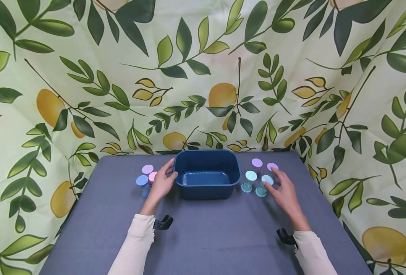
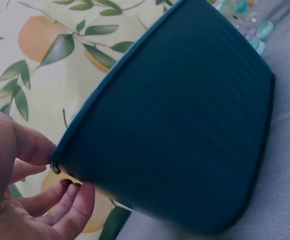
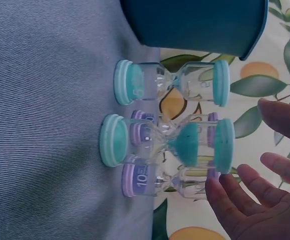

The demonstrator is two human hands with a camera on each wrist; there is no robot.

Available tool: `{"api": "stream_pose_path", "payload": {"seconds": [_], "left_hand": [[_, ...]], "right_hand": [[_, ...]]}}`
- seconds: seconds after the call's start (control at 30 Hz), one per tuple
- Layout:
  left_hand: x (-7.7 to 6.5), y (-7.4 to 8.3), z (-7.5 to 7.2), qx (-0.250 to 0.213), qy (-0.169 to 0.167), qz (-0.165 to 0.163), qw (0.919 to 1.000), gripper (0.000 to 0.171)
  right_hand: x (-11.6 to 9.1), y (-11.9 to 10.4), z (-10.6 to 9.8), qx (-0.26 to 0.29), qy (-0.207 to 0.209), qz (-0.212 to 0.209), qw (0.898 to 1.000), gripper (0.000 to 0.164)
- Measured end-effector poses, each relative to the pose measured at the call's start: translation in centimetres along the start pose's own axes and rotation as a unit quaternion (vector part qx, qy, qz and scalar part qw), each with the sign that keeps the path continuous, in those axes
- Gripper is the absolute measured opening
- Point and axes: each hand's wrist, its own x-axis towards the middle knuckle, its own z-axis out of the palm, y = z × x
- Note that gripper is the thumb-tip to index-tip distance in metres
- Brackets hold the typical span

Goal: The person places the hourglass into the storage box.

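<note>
A dark blue plastic bin [image 1: 206,193] stands on the table. My left hand [image 1: 163,182] is at its left side, fingers loosely bent, with a fingertip by the rim corner in the left wrist view; firm contact is hard to tell. To the right, my right hand [image 1: 284,191] hovers around the top of a teal-capped sand timer [image 3: 224,145], thumb and fingers spread apart. That timer has teal sand in its upper bulb. Another teal sand timer [image 1: 249,179] stands beside it, nearer the bin. Behind them are two purple-capped sand timers [image 1: 256,162].
Left of the bin, partly behind my left hand, stand a blue sand timer [image 1: 142,183], a pink-topped one [image 1: 152,176] and a purple-topped one [image 1: 147,168]. The grey-blue cloth [image 1: 203,236] covers the table. A leaf-patterned curtain [image 1: 196,88] hangs behind it.
</note>
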Motion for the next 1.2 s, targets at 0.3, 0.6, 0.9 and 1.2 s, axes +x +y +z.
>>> {"api": "stream_pose_path", "payload": {"seconds": [0.3, 0.6, 0.9, 1.2], "left_hand": [[0.8, -1.3, -0.4, -0.145, -0.008, -0.060, 0.9876, 0.056], [1.0, -1.3, -0.6, -0.190, -0.013, -0.078, 0.9786, 0.054], [1.3, -1.4, -0.5, -0.231, -0.019, -0.104, 0.9673, 0.051], [1.3, -1.6, -0.5, -0.244, -0.024, -0.111, 0.9632, 0.051]], "right_hand": [[0.1, 0.6, 0.3, 0.004, -0.016, 0.043, 0.999, 0.065], [0.1, 1.2, 0.7, 0.019, -0.037, 0.106, 0.994, 0.063], [0.1, 2.1, 1.2, 0.052, -0.038, 0.148, 0.987, 0.063], [0.1, 2.4, 1.7, 0.036, -0.021, 0.151, 0.988, 0.054]]}}
